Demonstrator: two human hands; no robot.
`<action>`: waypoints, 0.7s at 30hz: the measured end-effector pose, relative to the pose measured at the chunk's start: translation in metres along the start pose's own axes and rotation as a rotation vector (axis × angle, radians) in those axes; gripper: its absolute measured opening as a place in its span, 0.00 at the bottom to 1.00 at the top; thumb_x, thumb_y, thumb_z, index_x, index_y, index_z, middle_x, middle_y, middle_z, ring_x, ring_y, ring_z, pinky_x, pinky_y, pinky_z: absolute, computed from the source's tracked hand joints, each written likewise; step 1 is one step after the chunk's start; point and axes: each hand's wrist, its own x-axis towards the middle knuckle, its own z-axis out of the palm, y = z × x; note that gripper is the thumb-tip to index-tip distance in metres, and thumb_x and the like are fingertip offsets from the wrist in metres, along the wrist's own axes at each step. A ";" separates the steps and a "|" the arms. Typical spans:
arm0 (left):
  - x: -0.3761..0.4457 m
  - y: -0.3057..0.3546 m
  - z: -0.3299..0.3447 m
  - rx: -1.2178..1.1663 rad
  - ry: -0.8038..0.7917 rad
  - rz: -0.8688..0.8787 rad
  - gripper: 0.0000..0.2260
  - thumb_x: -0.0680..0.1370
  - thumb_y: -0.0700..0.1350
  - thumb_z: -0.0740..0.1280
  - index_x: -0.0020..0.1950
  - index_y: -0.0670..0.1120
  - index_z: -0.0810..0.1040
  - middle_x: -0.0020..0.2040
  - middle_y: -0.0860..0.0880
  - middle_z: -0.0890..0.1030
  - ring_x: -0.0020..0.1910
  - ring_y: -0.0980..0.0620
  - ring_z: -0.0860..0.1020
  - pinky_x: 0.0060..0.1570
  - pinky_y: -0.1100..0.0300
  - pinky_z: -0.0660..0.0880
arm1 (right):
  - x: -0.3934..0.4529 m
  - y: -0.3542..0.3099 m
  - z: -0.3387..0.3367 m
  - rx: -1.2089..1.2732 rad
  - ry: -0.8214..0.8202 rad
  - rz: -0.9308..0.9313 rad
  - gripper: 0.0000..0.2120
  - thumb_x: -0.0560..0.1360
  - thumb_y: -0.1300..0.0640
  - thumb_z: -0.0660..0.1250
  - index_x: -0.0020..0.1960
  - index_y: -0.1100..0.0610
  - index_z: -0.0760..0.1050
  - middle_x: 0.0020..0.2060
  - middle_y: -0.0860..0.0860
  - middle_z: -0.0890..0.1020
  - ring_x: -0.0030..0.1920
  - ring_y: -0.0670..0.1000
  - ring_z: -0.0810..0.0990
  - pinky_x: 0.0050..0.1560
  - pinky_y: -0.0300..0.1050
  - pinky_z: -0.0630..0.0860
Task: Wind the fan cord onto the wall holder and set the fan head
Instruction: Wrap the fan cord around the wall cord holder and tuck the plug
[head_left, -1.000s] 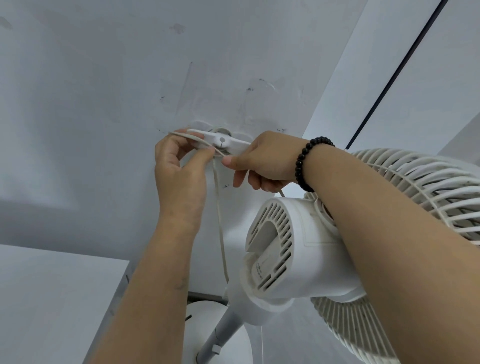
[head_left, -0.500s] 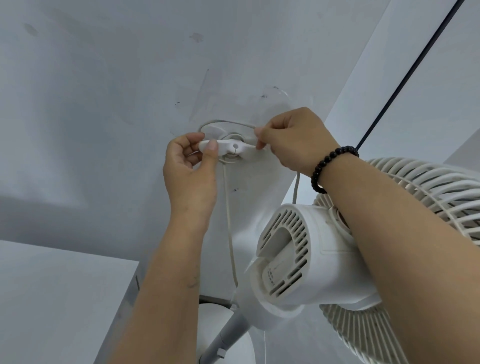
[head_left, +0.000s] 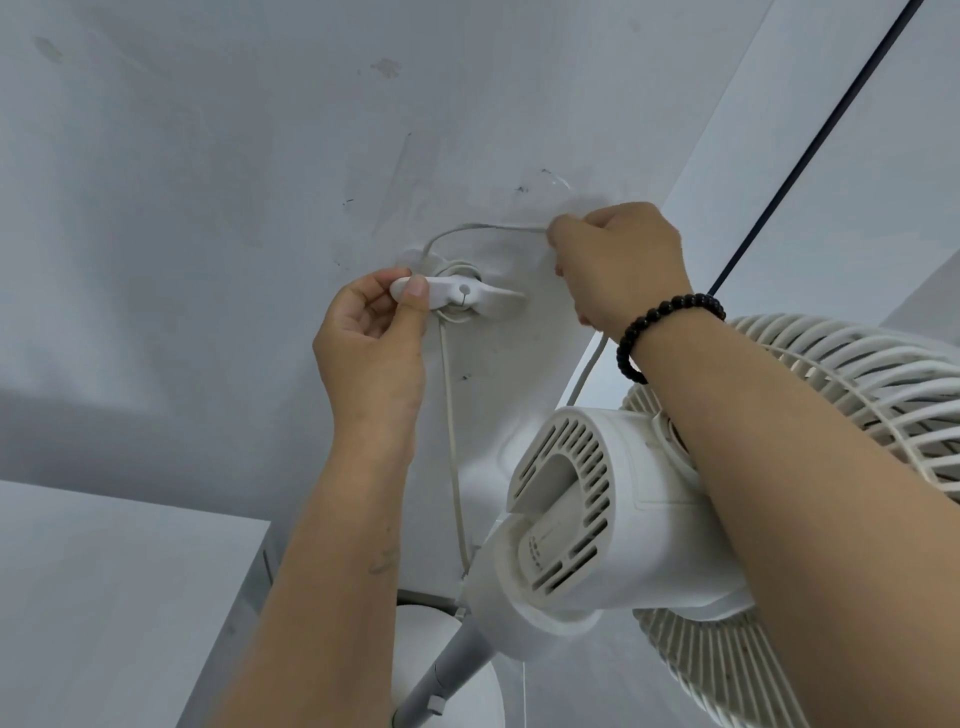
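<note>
Up on the white wall (head_left: 208, 182) sits the wall holder (head_left: 462, 296), a small white cleat with a crossbar over a round hub. The left hand (head_left: 371, 358) pinches the left end of that crossbar, thumb on the front, the other fingers (head_left: 358, 301) curled in behind it. The fan cord (head_left: 451, 415) comes up from beside the fan's pole (head_left: 441, 680), meets the hub just right of that thumb, loops round it, then arcs up over the top of the holder and across to the right hand (head_left: 618, 265). That hand is closed on the cord, its fingers clamped together at the end of the arc, above and to the right of the holder. More cord drops below the wrist, which wears a black bead bracelet (head_left: 665, 322). The fan head (head_left: 613, 514) hangs beneath the right forearm, motor housing toward us.
</note>
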 end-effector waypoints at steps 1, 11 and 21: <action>0.000 0.000 0.000 -0.011 0.003 -0.007 0.03 0.76 0.42 0.71 0.48 0.48 0.80 0.41 0.56 0.82 0.41 0.62 0.81 0.49 0.64 0.79 | -0.003 0.001 0.000 0.018 -0.084 0.013 0.06 0.71 0.58 0.61 0.37 0.57 0.73 0.30 0.56 0.69 0.24 0.52 0.70 0.32 0.45 0.69; -0.001 0.003 -0.002 -0.023 0.009 -0.043 0.04 0.75 0.43 0.72 0.48 0.50 0.81 0.43 0.55 0.84 0.44 0.60 0.83 0.47 0.66 0.79 | -0.013 -0.006 0.009 0.015 -0.412 -0.150 0.14 0.76 0.50 0.67 0.37 0.59 0.76 0.24 0.51 0.74 0.19 0.47 0.70 0.22 0.36 0.68; -0.002 0.000 0.002 -0.046 0.010 -0.046 0.03 0.76 0.44 0.71 0.47 0.51 0.79 0.45 0.54 0.83 0.45 0.59 0.82 0.43 0.65 0.77 | 0.001 -0.003 0.010 -0.204 -0.111 -0.039 0.16 0.75 0.53 0.64 0.36 0.65 0.74 0.28 0.53 0.70 0.33 0.53 0.70 0.33 0.41 0.69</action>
